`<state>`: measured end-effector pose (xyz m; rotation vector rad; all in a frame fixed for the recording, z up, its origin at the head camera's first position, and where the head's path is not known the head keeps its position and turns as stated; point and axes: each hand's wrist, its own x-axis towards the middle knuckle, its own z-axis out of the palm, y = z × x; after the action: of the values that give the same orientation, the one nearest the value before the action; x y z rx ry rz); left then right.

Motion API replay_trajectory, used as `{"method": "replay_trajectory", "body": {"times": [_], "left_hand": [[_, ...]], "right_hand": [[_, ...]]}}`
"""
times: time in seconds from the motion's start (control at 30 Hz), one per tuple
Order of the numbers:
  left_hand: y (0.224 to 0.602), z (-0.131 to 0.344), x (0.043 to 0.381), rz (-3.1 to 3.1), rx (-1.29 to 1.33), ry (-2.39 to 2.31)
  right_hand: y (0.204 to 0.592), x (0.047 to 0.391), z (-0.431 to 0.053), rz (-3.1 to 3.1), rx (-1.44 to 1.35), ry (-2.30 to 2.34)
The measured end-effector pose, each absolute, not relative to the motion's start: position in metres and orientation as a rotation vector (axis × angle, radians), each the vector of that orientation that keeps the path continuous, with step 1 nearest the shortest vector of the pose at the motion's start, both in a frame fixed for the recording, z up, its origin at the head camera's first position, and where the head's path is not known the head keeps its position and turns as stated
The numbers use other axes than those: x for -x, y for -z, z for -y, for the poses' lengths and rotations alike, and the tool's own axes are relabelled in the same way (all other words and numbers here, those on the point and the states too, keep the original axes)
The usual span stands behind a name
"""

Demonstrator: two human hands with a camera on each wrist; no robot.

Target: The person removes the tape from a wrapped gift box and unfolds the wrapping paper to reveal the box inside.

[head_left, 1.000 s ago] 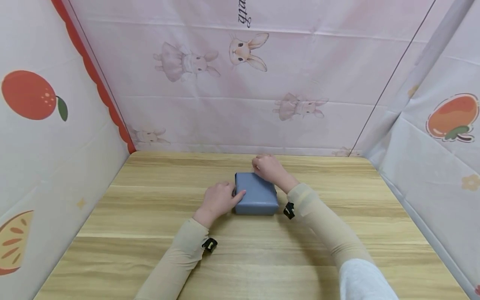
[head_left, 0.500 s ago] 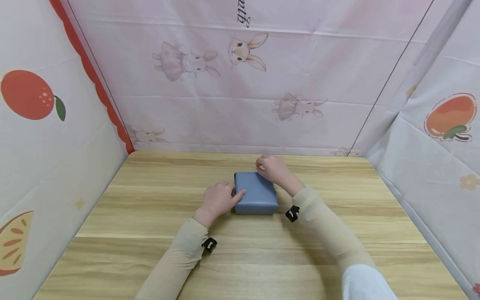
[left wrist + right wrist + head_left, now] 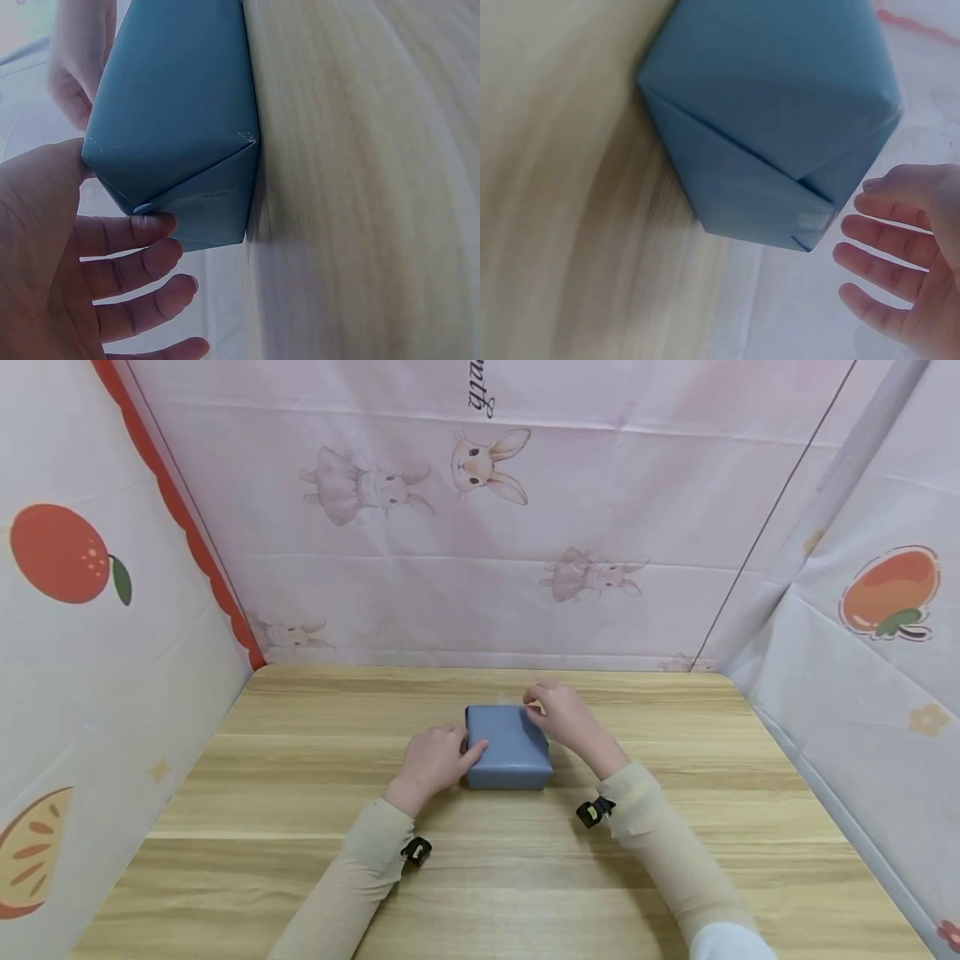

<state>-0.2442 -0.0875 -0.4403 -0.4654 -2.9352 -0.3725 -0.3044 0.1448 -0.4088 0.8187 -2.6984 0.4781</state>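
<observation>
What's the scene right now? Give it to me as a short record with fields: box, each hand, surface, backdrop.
box: blue, wrapped, resting on the table; folded flaps show on both ends in the wrist views
left hand: thumb over the box's top, index finger against its left end, other fingers free
right hand: at the box's far right corner; contact or anything pinched unclear
surface: wood-grain table
backdrop: pink sheet with rabbit prints behind the table
</observation>
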Motion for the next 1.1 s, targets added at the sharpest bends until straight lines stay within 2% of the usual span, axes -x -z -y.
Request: {"method": "replay_trajectory", "body": {"times": [0.47, 1.1], "left_hand": [[0.44, 0.087, 0.243, 2.942, 0.468, 0.379], [0.439, 0.087, 0.244, 2.952, 0.462, 0.379]], "right_hand": [[0.419, 0.273, -0.153, 2.595, -0.847, -0.472], [0.42, 0.268, -0.148, 2.553, -0.854, -0.349]]}}
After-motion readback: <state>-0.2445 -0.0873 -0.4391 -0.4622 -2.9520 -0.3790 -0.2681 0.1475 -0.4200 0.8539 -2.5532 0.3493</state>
